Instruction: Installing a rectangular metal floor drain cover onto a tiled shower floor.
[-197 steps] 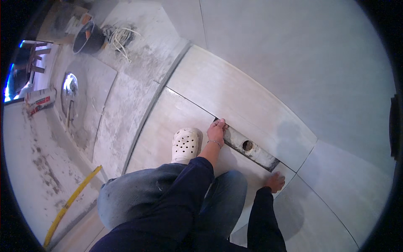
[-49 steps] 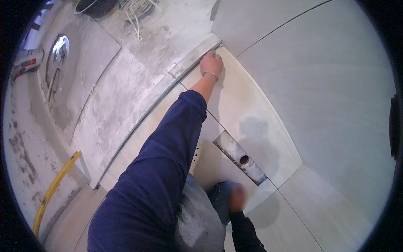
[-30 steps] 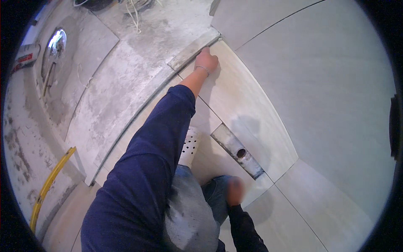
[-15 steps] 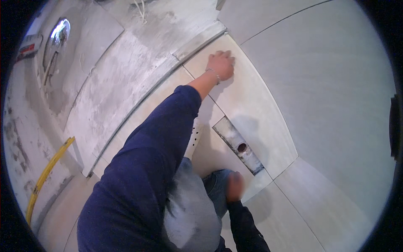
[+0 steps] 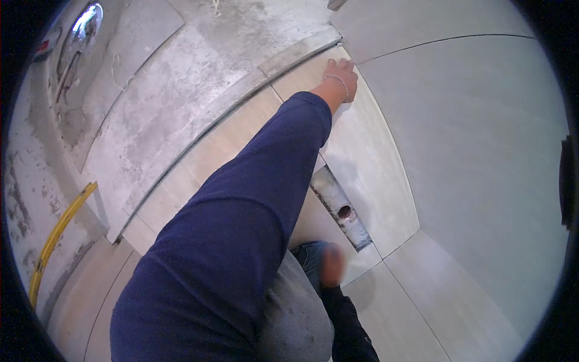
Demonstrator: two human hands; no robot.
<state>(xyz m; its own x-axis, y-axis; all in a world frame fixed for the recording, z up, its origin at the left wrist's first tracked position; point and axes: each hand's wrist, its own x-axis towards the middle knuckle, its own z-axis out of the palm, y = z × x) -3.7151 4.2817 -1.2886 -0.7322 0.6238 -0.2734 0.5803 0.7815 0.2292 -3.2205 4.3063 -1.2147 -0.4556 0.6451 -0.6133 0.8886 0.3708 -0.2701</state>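
The left hand (image 5: pixel 345 73) lies palm down near the upper end of a long pale tile (image 5: pixel 380 181), its grip relaxed, with the fingers spread toward the corner and a bracelet (image 5: pixel 341 82) around the wrist. That tile is on the floor, along the foot of the large grey wall (image 5: pixel 464 127). On its other side runs a narrow slot (image 5: pixel 329 188), with dirty whitish material at the bottom and a round hole (image 5: pixel 344 211) nearer its lower end. A second pale tile (image 5: pixel 220 148) sits beside the long one, partly covered by the blue sleeve (image 5: pixel 235 199) of the left arm. A raised grey ledge (image 5: pixel 295 55) borders both tiles, with rough concrete (image 5: pixel 181 102) beyond it. The right hand (image 5: pixel 332 265) is blurred beside the knee (image 5: pixel 306 256), and I cannot tell how its grip stands. At lower left, a yellow bar (image 5: pixel 59 235) leans by a stained pale surface (image 5: pixel 24 199)
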